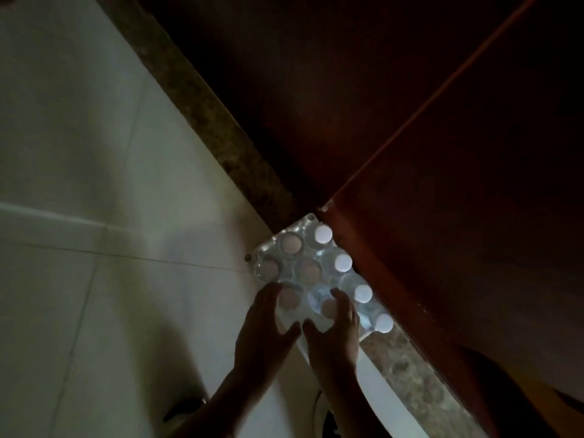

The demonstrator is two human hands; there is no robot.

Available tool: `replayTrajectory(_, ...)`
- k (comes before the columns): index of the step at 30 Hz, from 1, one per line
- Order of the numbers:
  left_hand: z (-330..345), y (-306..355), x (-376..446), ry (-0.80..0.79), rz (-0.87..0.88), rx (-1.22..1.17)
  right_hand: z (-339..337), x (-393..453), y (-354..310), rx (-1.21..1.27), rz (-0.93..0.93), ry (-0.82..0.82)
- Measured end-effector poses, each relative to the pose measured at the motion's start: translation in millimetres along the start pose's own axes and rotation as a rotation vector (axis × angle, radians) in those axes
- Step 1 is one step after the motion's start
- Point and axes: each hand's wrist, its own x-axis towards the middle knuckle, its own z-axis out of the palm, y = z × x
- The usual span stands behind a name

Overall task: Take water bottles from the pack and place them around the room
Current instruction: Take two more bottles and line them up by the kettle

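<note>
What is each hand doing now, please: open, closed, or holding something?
Left hand: open, fingers on the pack.
Right hand: fingers curled over one bottle; grip uncertain.

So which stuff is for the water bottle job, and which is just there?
For the job:
- pack of water bottles, on the floor
- white-capped bottles along its far side
- left hand and right hand, both at the pack's near end

Just there:
- tiled floor
- dark wooden furniture
- speckled stone strip
</note>
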Motion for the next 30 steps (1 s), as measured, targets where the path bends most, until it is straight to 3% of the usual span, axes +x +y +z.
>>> replayTrajectory(8,41.2,-43.0,29.4,0.149,0.089,0.034,39.9,24.3,50.7,0.055,-0.047,0.183)
replayTrajectory(16,-3.4,-9.4,-1.4,0.172,0.188,0.022,-3.2,-10.0,6.0,-0.036,-0.061,0.160)
replayTrajectory(25,-225.5,191.5,-98.9,0.265,0.332,-0.082,-167.2,-120.3,-220.8,0.236,-0.214,0.014)
replayTrajectory(30,-369.8,332.6,-182.9,0.236,0.332,-0.396,-291.2,-207.5,-387.3,0.482,-0.324,-0.182)
